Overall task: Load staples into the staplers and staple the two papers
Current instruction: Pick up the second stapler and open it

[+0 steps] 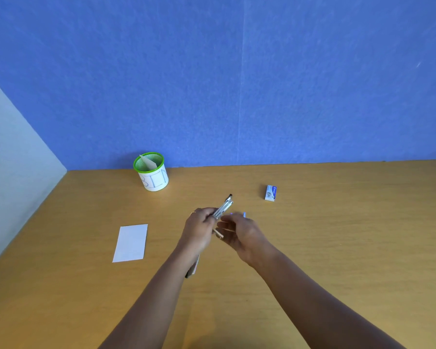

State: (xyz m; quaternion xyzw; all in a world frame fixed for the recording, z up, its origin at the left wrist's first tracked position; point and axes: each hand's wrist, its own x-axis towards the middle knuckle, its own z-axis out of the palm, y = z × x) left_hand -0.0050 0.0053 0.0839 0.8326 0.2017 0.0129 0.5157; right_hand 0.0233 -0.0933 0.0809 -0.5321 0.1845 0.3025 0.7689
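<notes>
Behind the desk I see a blue felt wall (237, 71) that fills the upper half of my view, with a pale wall (10, 159) meeting it at the left. Below them lies the wooden desk (337, 235), and both bare forearms reach over it to the middle.

My left hand (199, 227) has its fingers curled round a silver stapler (223, 206), which is held above the desk. The front end of the stapler sticks out past these fingers, pointing away and to the right, and it ends in a small black tip.

My right hand (242, 233) is just beside the left one, and its fingertips come close to the stapler body. These fingers are bent and blurred. Something small and blue shows at their far side, but I cannot tell if they pinch anything.

A white sheet of paper (131, 243) lies flat on the desk, well apart from the left fingers, on their left side. Beyond the left fingers, near the blue wall, stands a green-rimmed mesh cup (152, 176) with a white label around it and a folded paper inside.

A small staple box (271, 193) lies beyond the right fingers and to their right, not touching anything. Behind the left fingers, under the forearm, a dark and silver object (193, 269) lies on the desk, mostly hidden.
</notes>
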